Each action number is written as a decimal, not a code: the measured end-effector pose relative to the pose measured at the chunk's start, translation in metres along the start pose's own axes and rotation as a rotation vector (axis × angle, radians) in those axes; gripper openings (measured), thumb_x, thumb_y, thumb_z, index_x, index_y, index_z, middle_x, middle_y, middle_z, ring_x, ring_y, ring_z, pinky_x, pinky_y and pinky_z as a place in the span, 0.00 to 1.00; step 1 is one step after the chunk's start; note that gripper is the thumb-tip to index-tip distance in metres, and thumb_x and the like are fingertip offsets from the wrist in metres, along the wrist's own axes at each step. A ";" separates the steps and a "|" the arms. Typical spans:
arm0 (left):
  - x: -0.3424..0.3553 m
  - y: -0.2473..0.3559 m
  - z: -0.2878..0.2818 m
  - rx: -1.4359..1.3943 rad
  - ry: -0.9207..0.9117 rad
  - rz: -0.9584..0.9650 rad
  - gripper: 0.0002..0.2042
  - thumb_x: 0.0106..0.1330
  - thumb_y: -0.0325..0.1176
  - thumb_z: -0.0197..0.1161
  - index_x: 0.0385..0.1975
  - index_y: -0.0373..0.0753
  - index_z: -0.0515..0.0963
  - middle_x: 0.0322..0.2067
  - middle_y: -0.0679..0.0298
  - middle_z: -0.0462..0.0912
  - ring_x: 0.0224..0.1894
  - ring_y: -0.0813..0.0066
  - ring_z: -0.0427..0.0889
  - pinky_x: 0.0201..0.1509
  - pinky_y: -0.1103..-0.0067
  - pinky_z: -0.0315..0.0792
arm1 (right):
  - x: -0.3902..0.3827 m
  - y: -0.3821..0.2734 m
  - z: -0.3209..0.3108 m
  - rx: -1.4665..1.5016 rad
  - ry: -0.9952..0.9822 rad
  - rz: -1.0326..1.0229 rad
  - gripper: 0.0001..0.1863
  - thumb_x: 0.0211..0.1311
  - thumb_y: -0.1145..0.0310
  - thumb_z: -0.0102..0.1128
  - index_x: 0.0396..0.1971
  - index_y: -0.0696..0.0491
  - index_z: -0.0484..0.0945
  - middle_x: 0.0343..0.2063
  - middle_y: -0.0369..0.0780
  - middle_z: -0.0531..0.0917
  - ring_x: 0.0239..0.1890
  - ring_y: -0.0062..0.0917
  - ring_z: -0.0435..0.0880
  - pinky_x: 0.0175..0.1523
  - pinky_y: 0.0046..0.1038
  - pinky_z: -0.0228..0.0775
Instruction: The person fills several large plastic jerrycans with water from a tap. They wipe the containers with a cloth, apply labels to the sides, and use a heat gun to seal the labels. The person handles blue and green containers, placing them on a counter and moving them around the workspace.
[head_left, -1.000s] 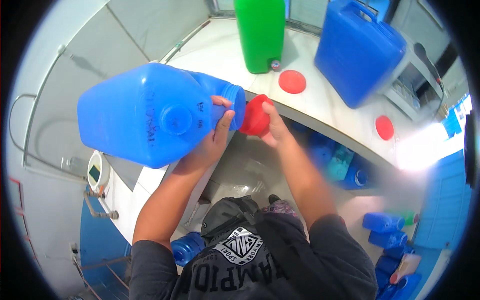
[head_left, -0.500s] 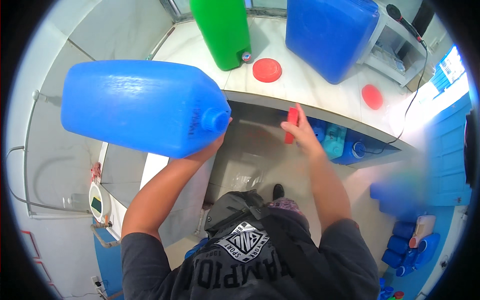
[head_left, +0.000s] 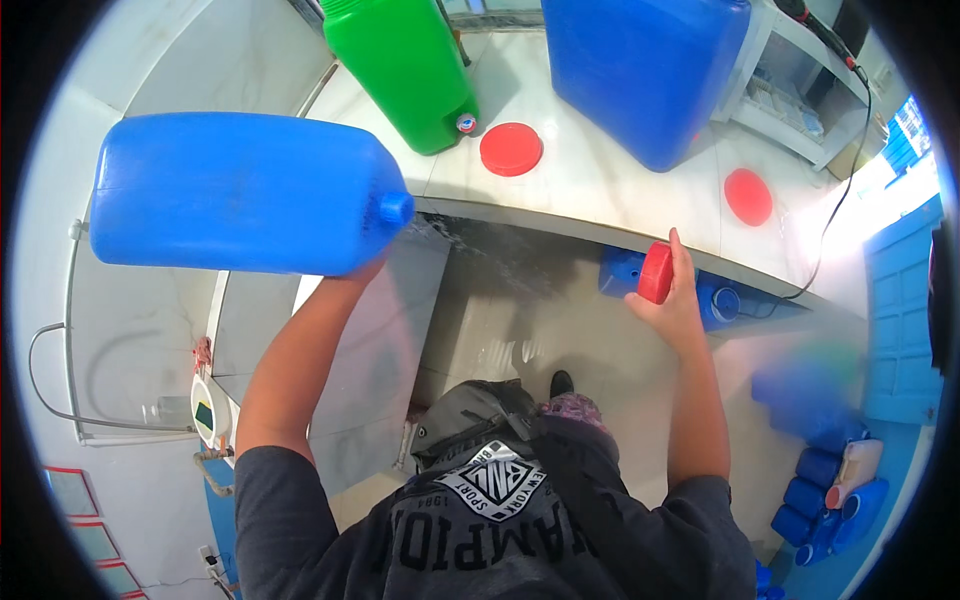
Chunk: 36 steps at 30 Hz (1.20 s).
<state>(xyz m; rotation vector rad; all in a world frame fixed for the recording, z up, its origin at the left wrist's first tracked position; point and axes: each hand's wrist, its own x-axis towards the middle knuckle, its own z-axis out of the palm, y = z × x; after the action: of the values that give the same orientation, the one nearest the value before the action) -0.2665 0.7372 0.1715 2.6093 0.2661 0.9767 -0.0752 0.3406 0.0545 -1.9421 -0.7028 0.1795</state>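
A large blue jug lies on its side in the air at the left, its small blue spout facing right. My left hand supports the jug from beneath near the spout end; the jug hides most of the fingers. Clear streaks like splashing water show just right of the spout. Between thumb and fingers, my right hand grips a round red lid, held on edge in front of the counter.
On the counter stand a green jug, a big blue jug and a white rack. Two more red lids, one left and one right, lie there. Blue containers sit under it; a black cable hangs at right.
The held jug has shifted left and its spout has turned slightly away. My right hand has moved right and down with the red lid. Water-like streaks now show by the spout.
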 end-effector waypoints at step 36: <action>0.206 -0.181 -0.326 0.522 -0.332 0.066 0.10 0.61 0.28 0.62 0.42 0.37 0.76 0.35 0.56 0.81 0.41 0.59 0.82 0.47 0.68 0.75 | 0.170 -0.203 0.150 0.299 -0.244 -0.303 0.53 0.41 0.62 0.82 0.67 0.52 0.57 0.64 0.43 0.63 0.67 0.35 0.64 0.67 0.41 0.64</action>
<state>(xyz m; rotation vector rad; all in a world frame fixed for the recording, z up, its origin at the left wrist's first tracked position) -0.3392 1.0455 0.4559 3.2143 0.3943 0.5222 -0.0790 0.6132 0.1899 -1.5228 -1.0582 0.3184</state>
